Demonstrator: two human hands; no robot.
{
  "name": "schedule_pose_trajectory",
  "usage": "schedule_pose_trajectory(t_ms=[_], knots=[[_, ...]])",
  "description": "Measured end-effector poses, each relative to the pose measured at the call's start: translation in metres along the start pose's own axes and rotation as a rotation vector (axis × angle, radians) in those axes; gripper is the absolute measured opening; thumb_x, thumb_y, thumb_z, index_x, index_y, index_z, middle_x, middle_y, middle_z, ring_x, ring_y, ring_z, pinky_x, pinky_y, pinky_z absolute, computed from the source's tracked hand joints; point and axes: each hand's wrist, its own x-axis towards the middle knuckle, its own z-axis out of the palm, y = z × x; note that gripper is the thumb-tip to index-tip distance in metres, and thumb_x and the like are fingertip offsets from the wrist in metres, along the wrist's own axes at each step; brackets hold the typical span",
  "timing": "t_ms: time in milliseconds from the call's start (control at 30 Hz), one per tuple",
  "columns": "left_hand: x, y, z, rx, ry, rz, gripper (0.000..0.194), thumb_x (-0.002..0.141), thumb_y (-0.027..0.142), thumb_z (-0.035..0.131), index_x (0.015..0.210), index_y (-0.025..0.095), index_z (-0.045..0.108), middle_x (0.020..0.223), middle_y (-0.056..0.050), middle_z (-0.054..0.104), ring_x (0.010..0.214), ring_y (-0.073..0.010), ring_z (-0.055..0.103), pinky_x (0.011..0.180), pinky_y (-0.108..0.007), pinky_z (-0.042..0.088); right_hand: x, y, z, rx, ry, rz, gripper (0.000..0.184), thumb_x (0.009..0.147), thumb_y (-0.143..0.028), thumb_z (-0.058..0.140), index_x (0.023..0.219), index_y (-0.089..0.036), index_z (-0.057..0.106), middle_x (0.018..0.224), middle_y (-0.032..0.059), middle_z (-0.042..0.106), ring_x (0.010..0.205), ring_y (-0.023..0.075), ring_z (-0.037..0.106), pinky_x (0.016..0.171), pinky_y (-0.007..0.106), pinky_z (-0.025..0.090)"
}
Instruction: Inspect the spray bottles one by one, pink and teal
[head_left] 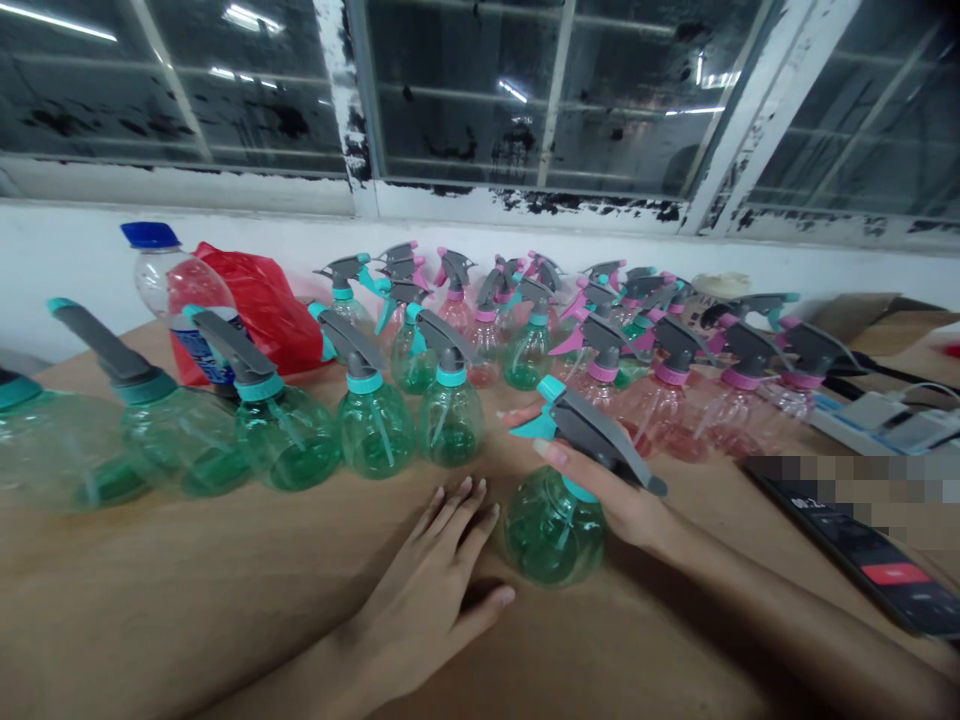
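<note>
My right hand (626, 495) grips a green spray bottle (553, 535) around its neck, just under the grey and teal trigger head. The bottle is upright at the front of the table, its nozzle pointing to the left. Flat on the wood, my left hand (442, 565) lies just left of that bottle with its fingers spread and nothing in it. Beyond my left hand stands a row of green spray bottles, the nearest a green one (450, 425) and its neighbour (375, 430). Behind my right hand are pink spray bottles (660, 410).
More pink and green spray bottles crowd the back of the wooden table (225, 600). A blue-capped plastic bottle (161, 275) and a red plastic bag (274, 310) stand back left. At right lie a phone (847, 540), a power strip (885, 420) and cardboard (862, 320). Windows rise behind.
</note>
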Motion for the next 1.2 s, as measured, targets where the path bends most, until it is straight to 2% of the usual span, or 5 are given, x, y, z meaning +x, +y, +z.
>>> schedule_pose_trajectory(t_ms=[567, 767, 967, 1100, 1200], knots=[[0.0, 0.0003, -0.0017, 0.013, -0.017, 0.008, 0.061, 0.094, 0.054, 0.045, 0.138, 0.013, 0.041, 0.149, -0.014, 0.029, 0.137, -0.0301, 0.025, 0.108, -0.051, 0.029, 0.0003, 0.0021, 0.0023, 0.055, 0.023, -0.015, 0.023, 0.085, -0.043, 0.058, 0.103, -0.029, 0.061, 0.073, -0.0016, 0.056, 0.062, 0.0161, 0.05, 0.061, 0.031, 0.04], [-0.0001, -0.0007, -0.0001, 0.006, 0.005, 0.01, 0.06, 0.094, 0.055, 0.044, 0.138, 0.015, 0.041, 0.148, -0.012, 0.032, 0.136, -0.0293, 0.026, 0.108, -0.05, 0.029, -0.0021, -0.0034, 0.0015, -0.052, 0.048, -0.013, 0.026, 0.087, -0.045, 0.054, 0.072, -0.025, 0.06, 0.057, -0.0043, 0.043, 0.053, 0.0138, 0.042, 0.057, 0.03, 0.038], [-0.0002, -0.0001, 0.0, 0.021, -0.02, 0.002, 0.062, 0.094, 0.055, 0.043, 0.14, 0.013, 0.039, 0.149, -0.014, 0.028, 0.137, -0.0294, 0.024, 0.108, -0.05, 0.029, -0.0008, -0.0007, 0.002, 0.047, 0.023, 0.014, 0.023, 0.084, -0.044, 0.059, 0.101, -0.028, 0.061, 0.072, -0.0027, 0.056, 0.061, 0.0155, 0.051, 0.063, 0.031, 0.041], [-0.0001, -0.0006, -0.0005, 0.029, -0.02, 0.01, 0.062, 0.094, 0.055, 0.043, 0.14, 0.013, 0.038, 0.149, -0.014, 0.028, 0.137, -0.0287, 0.024, 0.108, -0.05, 0.029, -0.0004, -0.0006, 0.0021, 0.071, 0.015, -0.009, 0.023, 0.085, -0.042, 0.058, 0.103, -0.028, 0.061, 0.088, 0.0001, 0.062, 0.077, 0.018, 0.057, 0.075, 0.033, 0.043], [-0.0002, -0.0007, -0.0001, 0.03, -0.01, 0.01, 0.062, 0.094, 0.054, 0.044, 0.14, 0.013, 0.039, 0.149, -0.013, 0.029, 0.137, -0.0285, 0.024, 0.108, -0.05, 0.029, -0.0009, -0.001, 0.0017, 0.043, 0.019, -0.004, 0.023, 0.085, -0.042, 0.058, 0.103, -0.028, 0.062, 0.081, -0.0003, 0.061, 0.071, 0.0179, 0.057, 0.069, 0.033, 0.043]])
